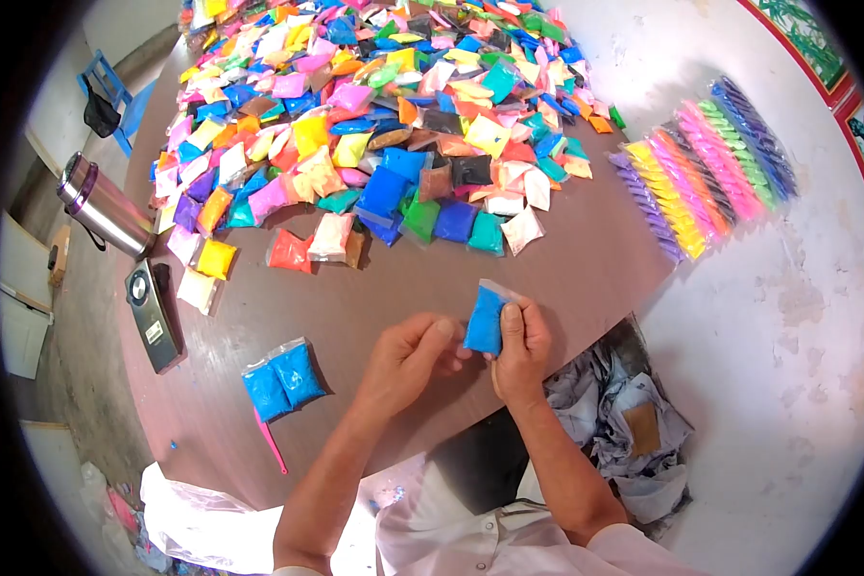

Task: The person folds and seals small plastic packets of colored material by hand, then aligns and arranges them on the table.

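A small clear packet of bright blue clay-like material (485, 324) is held upright in my right hand (523, 355), the thumb pressed on its front. My left hand (408, 363) is just left of the packet, fingers curled in and thumb on top. Its fingertips come close to the packet's lower left corner; whether they grip anything is hidden. On the table to the left lie two blue packets (283, 379) side by side, with a thin pink plastic stick (270, 444) partly under them.
A large heap of multicoloured packets (384, 106) covers the far table (403, 288). At left stand a steel flask (110, 206) and a dark phone-like device (154, 317). Bundled coloured strips (706, 173) lie at the right edge. Crumpled grey wrapping (634, 432) is below, right.
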A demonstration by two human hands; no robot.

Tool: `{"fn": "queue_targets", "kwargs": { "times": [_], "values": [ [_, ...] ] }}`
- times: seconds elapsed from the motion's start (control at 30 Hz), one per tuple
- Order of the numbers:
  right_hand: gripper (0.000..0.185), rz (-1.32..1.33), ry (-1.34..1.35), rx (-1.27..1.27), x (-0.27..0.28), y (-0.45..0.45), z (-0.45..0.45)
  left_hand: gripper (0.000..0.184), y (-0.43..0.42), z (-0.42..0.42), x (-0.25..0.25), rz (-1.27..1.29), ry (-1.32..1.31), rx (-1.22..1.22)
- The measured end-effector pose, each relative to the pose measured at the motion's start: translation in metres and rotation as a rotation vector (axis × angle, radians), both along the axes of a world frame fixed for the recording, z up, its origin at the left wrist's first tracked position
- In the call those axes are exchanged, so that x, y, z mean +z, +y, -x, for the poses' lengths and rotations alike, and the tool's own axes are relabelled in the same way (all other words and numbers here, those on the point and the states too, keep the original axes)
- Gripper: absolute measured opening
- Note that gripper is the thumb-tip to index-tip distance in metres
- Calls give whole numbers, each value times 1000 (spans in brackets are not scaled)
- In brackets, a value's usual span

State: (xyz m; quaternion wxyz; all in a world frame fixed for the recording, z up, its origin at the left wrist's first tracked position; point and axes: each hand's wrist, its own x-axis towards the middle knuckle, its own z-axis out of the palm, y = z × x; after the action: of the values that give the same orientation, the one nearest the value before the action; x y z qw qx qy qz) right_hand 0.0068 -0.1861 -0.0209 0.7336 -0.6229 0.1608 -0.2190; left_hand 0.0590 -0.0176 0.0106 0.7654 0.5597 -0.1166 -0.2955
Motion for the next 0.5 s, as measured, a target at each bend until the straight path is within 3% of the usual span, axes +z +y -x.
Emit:
{"fn": "queue_targets", "kwargs": {
  "times": [0.17,0.23,0.27,0.37,0.43,0.5],
  "values": [
    [21,72,19,-9,1,2,2,34,0,0,4,-111,-78,4],
    [21,355,46,-24,-7,-1,2,32,0,1,-2,-155,-125,-11],
    [21,356,44,-24,-10,-2,1,30,0,2,-5,-200,-168,-24],
    [22,247,-26,-21,-8,-1,-1,26,-5,4,-6,-43,-105,0],
    [23,-157,-69,-103,2,0,-3,26,-3,3,-5,-52,-71,-11],
    [22,-146,-80,-82,-1,-1,-2,26,-1,2,-5,-65,-31,-25]
  ]
}}
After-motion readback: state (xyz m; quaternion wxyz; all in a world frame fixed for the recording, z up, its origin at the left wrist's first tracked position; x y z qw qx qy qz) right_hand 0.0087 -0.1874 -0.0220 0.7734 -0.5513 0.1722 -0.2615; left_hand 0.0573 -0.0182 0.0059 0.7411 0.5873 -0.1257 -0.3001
